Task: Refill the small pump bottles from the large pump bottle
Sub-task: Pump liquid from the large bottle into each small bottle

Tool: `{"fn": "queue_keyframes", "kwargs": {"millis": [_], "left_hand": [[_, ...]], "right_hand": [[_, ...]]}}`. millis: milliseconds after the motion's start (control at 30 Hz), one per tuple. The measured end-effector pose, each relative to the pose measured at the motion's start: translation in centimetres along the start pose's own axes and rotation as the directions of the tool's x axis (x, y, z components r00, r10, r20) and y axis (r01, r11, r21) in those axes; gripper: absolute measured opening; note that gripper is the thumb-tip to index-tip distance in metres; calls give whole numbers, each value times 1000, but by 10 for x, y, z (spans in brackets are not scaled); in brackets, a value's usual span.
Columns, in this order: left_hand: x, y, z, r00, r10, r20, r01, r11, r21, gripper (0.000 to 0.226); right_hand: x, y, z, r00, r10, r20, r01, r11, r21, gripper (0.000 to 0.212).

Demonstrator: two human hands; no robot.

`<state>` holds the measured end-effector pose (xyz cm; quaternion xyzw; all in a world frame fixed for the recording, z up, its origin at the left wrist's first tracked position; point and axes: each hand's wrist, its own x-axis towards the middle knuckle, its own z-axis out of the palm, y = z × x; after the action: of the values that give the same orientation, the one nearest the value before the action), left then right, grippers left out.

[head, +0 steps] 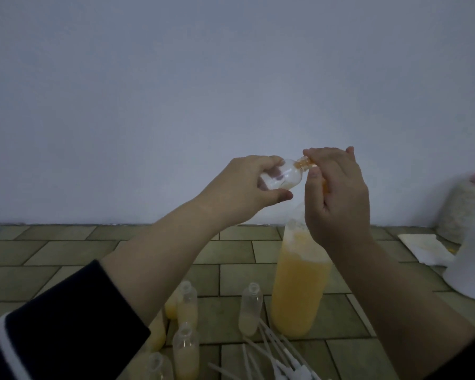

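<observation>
Roughly, big to small: floor point(66, 250) is tiled and is carrying everything. Big bottle point(299, 286) is standing upright on it, right of centre, mostly full of orange liquid, top partly hidden behind the right hand point(335, 198). Looks heavy and maybe soapy-slick; I'd be gripping the body low, with a full hand.

Small bottles point(250, 308) are standing uncapped just left of it, some part-filled. Light, thin clear plastic, probably tippy, so pinching mid-body is best. White pump tubes point(269, 349) are lying loose in front.

Left hand point(247, 187) is closing fingers and thumb round one held bottle point(280, 176), raised and tilted sideways, nearly empty. Right hand is pinching at its orange-smeared neck point(303, 163); whether it's holding a cap or the bare rim, I cannot tell. Wet neck likely slippery.
</observation>
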<state>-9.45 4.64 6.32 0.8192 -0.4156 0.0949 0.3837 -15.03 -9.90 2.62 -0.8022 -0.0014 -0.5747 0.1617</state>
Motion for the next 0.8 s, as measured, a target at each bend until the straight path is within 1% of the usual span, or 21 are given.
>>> {"fn": "queue_keyframes", "kwargs": {"millis": [100,233,333,567,667,800], "left_hand": [[-2,-2,7,1000,-1,0,1,1000,-12,61],[-1,-8,9,1000,-25,14,25,1000,-16,62],[0,-6,5,1000,-26,12,27,999,-21,63],[2,-3,9,1000,-9,2,9,999,-31,61],[-1,-5,13,1000,-21,21,21,999,-31,61],[0,-5,9,999,-33,24,33,999,0,62]], "right_hand": [[-6,3,5,1000,7,-31,-6,1000,13,43],[-8,2,7,999,38,11,-38,999,26,46],[-1,0,0,999,21,41,-22,1000,12,49],[-4,3,-2,1000,20,1,-20,1000,14,47],[-10,6,0,1000,22,22,-23,999,25,46],[-5,3,-4,996,28,89,-29,1000,7,51]]}}
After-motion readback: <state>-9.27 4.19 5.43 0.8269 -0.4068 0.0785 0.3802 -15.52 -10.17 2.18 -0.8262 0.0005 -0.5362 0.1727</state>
